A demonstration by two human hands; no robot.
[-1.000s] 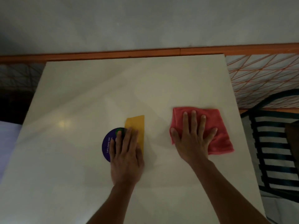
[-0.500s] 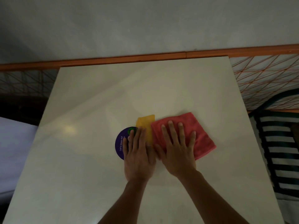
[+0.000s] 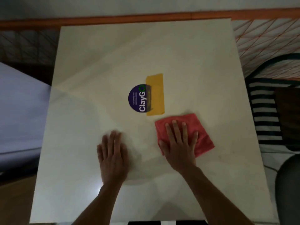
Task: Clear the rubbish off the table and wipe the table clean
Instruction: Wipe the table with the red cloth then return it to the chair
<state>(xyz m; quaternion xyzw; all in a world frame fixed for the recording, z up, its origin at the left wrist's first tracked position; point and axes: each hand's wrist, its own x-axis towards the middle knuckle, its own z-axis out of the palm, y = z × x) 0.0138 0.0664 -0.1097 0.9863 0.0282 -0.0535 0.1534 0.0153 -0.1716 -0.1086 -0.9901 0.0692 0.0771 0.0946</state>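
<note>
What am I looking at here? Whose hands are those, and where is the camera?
The camera sits on a person's head and looks down, so you see what that person sees. There is only one picture of this moment, taken from up there. No robot is here, just a person's two bare hands.

The big pale square is a table. The right hand lies flat with its fingers spread on a red cloth, pressing it against the table for wiping. The left hand lies flat on the bare table and holds nothing.

Further away from the person lie two flat things: a round purple sticker with white letters, and a yellow paper strip covering its right edge. Neither hand touches them. They look like the rubbish to clear away.

At the right edge is a striped chair.
</note>
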